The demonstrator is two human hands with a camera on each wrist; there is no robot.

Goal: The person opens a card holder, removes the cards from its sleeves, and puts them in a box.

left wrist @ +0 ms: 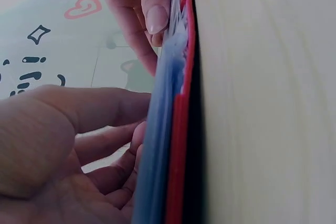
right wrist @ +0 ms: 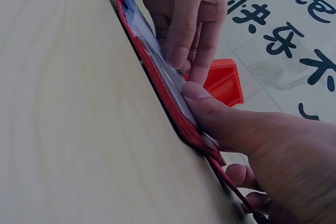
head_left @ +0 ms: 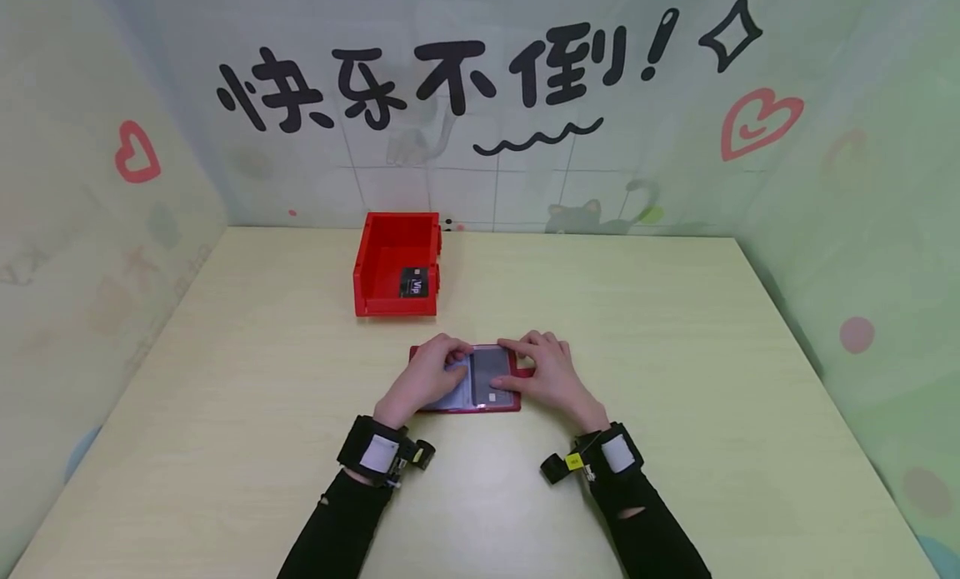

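A red card holder [head_left: 517,402] lies spread out on the table with its clear plastic sleeves [left wrist: 157,124] facing up. A dark grey card [head_left: 491,365] shows in the right-hand sleeve. Over the left part, my left hand [head_left: 429,375] has its fingers curled, with thumb and fingertips pinching at the sleeves near the middle. My right hand [head_left: 547,375] holds the right end: its thumb [right wrist: 202,95] presses on the sleeve face, and its forefinger reaches to the far edge. The left hand hides much of the left page.
Behind the card holder, a red bin [head_left: 362,283] stands on the table, holding a black card marked Vip [head_left: 414,282]. A printed wall [head_left: 465,179] closes off the table's far edge, with side walls to left and right.
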